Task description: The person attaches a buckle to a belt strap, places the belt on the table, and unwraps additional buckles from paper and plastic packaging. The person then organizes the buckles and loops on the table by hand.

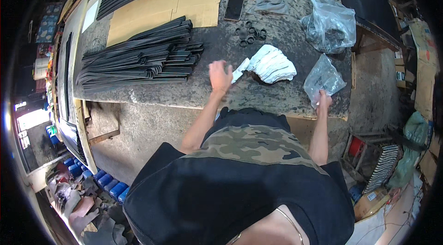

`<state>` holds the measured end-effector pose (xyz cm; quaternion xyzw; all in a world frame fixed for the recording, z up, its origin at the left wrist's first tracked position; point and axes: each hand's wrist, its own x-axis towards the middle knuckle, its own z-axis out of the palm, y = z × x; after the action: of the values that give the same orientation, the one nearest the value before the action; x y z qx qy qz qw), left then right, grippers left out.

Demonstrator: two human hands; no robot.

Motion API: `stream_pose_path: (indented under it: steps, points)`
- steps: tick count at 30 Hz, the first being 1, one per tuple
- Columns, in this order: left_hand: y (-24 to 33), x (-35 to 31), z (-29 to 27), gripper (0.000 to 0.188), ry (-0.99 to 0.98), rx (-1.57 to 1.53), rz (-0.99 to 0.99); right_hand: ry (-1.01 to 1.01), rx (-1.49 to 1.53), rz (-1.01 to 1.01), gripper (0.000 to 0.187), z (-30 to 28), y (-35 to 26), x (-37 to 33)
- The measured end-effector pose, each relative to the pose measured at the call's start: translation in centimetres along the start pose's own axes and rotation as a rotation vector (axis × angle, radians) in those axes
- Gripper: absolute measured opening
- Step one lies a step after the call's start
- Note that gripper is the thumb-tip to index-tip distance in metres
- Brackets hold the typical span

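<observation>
Shirt (221,194), right hand (325,100) closed on bag (325,77)

"From where is the head camera looking?"
"From the person's own head, facing steeply down; the black shirt (194,194) is looming nearest, filling the lower centre."
"And the hands?"
"The left hand (220,77) and right hand (325,100) are showing farther off, around mid-height, while the table (170,93) is spreading across the upper centre."
"Is the view wide?"
"Yes, fisheye: straight edges are bowing toward the dark rim."

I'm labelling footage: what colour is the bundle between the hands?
The bundle is white, best seen in the head view.
</observation>
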<state>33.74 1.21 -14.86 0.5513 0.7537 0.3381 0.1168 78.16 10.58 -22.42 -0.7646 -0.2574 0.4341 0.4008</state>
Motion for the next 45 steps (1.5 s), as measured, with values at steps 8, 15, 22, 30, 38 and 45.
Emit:
stream_pose_path:
  steps: [8,15,22,30,38,45]
  points:
    - [1.7,0.7,0.8,0.072,-0.609,0.275,0.021,0.049,0.132,-0.023,0.026,2.4,1.9,-2.5]
    - [-5.7,1.4,2.6,0.043,-0.515,-0.382,-0.276,0.057,0.177,-0.034,0.022,3.1,3.9,-3.2]
    - [-2.6,2.6,-0.1,0.028,-0.107,0.225,-0.253,0.041,0.232,-0.039,0.019,3.1,3.2,-5.0]
    - [1.4,2.7,2.2,0.036,-0.018,0.298,0.137,0.049,0.143,-0.015,0.017,3.5,2.1,-5.5]
    - [-2.0,4.3,0.1,0.042,-0.828,0.318,0.941,0.0,0.171,-0.023,0.015,2.8,3.8,-3.4]
    - [-2.0,5.2,-1.2,0.037,-0.904,0.734,0.95,0.002,0.239,-0.023,0.015,2.9,3.4,-3.9]
